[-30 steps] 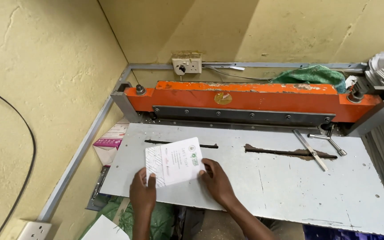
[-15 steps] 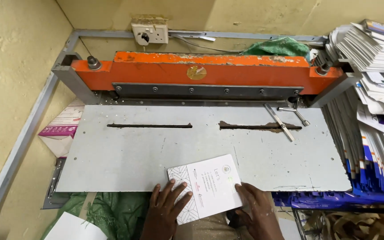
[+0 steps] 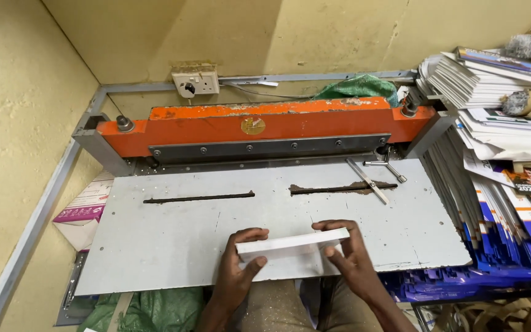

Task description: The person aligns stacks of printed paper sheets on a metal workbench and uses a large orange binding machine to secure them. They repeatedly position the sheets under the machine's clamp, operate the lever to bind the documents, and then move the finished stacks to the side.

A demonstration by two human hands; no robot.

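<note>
While both hands, left hand [image 3: 236,270] and right hand [image 3: 350,258], grasp its ends, the white paper stack [image 3: 291,245] on the table [image 3: 155,246] looks light, bendy; supporting both short ends seems best.

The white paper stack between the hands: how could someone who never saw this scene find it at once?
Start at the orange cutting machine against the yellow wall, then come down its grey metal table to the near edge. There the left hand and right hand grip a white paper stack by its ends, the only paper on the table; the other stacks lie beside it.
</note>
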